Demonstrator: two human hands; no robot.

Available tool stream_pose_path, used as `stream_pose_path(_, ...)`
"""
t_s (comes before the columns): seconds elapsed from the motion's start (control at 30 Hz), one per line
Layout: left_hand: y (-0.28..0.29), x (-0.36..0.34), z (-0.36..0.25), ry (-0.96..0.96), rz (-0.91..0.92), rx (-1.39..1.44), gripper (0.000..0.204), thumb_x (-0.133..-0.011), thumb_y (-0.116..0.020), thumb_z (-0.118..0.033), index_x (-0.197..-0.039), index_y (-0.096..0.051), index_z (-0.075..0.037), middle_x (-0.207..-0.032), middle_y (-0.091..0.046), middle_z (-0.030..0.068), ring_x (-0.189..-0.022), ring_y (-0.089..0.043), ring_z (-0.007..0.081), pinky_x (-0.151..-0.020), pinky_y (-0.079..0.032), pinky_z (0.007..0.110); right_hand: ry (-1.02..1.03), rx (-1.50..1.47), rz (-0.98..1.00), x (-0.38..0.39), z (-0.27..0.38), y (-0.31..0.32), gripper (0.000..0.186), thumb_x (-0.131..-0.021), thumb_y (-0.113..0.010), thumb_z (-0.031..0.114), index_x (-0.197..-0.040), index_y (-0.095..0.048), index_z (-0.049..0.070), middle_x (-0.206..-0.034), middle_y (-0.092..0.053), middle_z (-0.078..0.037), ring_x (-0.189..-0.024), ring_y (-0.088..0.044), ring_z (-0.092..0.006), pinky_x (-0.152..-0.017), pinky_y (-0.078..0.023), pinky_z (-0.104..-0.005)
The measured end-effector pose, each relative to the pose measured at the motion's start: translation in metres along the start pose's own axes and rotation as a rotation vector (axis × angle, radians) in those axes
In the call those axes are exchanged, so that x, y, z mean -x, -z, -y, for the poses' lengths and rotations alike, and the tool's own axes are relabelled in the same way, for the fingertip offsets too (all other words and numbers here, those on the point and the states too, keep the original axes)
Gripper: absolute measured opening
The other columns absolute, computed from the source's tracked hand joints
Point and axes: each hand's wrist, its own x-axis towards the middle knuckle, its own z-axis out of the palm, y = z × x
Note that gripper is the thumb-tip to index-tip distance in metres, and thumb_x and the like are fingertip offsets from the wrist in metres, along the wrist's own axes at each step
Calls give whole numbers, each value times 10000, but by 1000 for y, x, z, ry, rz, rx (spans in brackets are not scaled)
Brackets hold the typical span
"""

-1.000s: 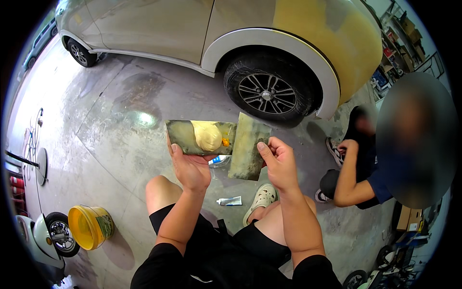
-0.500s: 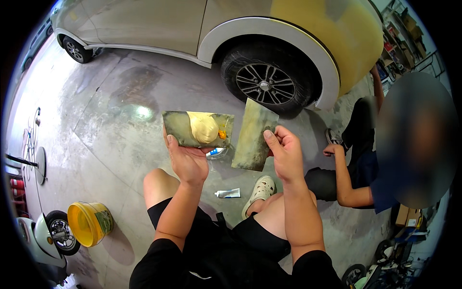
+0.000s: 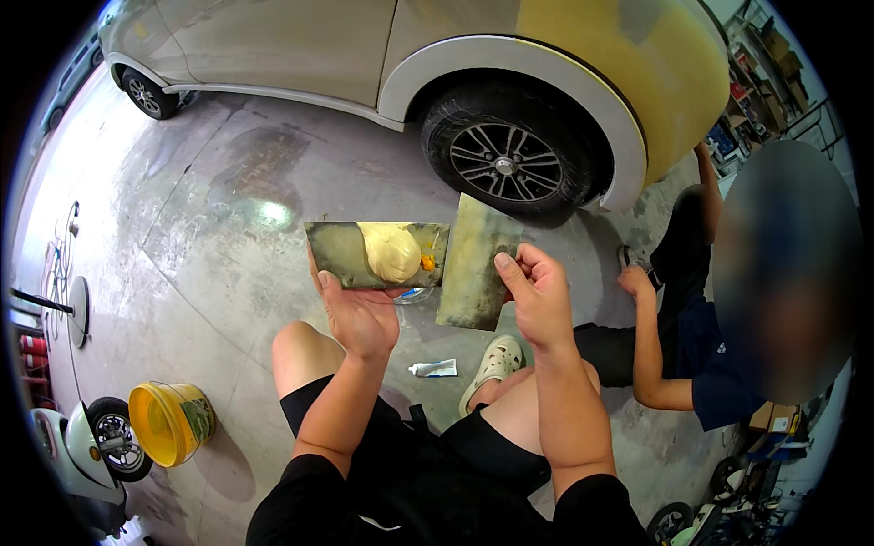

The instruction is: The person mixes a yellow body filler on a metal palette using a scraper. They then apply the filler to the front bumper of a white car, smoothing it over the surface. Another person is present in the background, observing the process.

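Cream putty [image 3: 392, 250] and, near the right edge, orange paste [image 3: 427, 262] are borne on a plate [image 3: 330, 247] gripped by the curled left hand [image 3: 362, 320], a spreader [image 3: 469, 264] pinched in the right hand [image 3: 540, 298], mixing seemingly calling for folding.

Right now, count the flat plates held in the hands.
2: one plate, bearing cream paste, in the left hand; another plate in the right hand.

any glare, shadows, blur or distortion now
In the head view: glare on the floor, shadow beside the yellow bucket, heavy blur over the co-worker's head, fisheye bowing along the car; the right hand and its plate look fairly sharp.
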Motion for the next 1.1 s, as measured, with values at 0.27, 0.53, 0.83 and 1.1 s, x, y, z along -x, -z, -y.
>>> stream_pose_path(0.27, -3, 1, -4, -9, 45, -71, 616, -1014, -322, -447, -1529, -117, -177, -1420, -393, 136, -1203, -542, 370, -772, -605, 511, 22, 64, -4, 2, 2, 2, 378, -943, -650, 199, -682, -402, 85, -623, -371, 87, -590, -312, -12, -489, -270, -220)
stream_pose_path(0.53, -6, 1, -4, -19, 74, -79, 635, -1015, -345, -457, -1528, -115, -164, -1401, -408, 134, -1177, -557, 369, -732, -614, 495, 40, 138, -30, 4, -2, 3, 390, -937, -650, 173, -673, -384, 66, -624, -335, 83, -599, -279, -24, -496, -230, -235)
stream_pose_path(0.83, -4, 7, 2, -33, 96, -95, 642, -1025, -336, -438, -1541, -70, -164, -1416, -390, 152, -1182, -544, 393, -806, -580, 537, 8, 212, -95, 3, -8, -4, 406, -929, -653, 149, -650, -376, 45, -576, -346, 59, -564, -271, -31, -466, -217, -252)
stream_pose_path(1.1, 1, 14, 13, -70, 95, -214, 600, -1034, -335, -425, -1534, -117, -175, -1407, -422, 154, -1174, -549, 385, -814, -566, 544, -65, 118, -105, 6, -24, -22, 423, -946, -647, 188, -644, -382, 58, -567, -368, 68, -549, -276, -27, -446, -250, -248)
